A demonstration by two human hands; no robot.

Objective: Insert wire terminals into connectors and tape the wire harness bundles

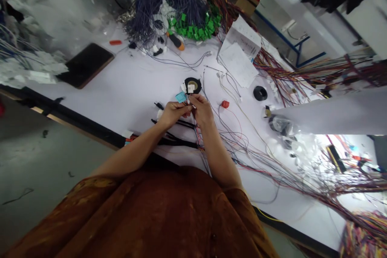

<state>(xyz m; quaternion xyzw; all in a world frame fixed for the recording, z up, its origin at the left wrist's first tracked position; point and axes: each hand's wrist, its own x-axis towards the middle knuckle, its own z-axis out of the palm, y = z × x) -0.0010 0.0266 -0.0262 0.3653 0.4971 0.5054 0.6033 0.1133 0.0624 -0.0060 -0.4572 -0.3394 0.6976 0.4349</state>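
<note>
My left hand [174,113] and my right hand [202,109] meet above the white table, their fingertips pinching thin wires at a small white connector [190,102]; the fingers hide most of it. A teal tag [180,97] sticks out just beyond my left fingers. Close behind my hands lies a roll of black tape [192,85] with a white label on it. Black sheathed cables [178,139] run beneath my forearms, and thin coloured wires [229,137] spread out to the right.
A coil of dark blue wire [169,8] with green connectors [193,28] lies at the far side, near an orange-handled screwdriver [176,41]. Papers [238,64], a dark tablet [86,64], a second black roll [260,93] and a red connector [225,104] surround my hands. The table edge [60,107] runs along the left.
</note>
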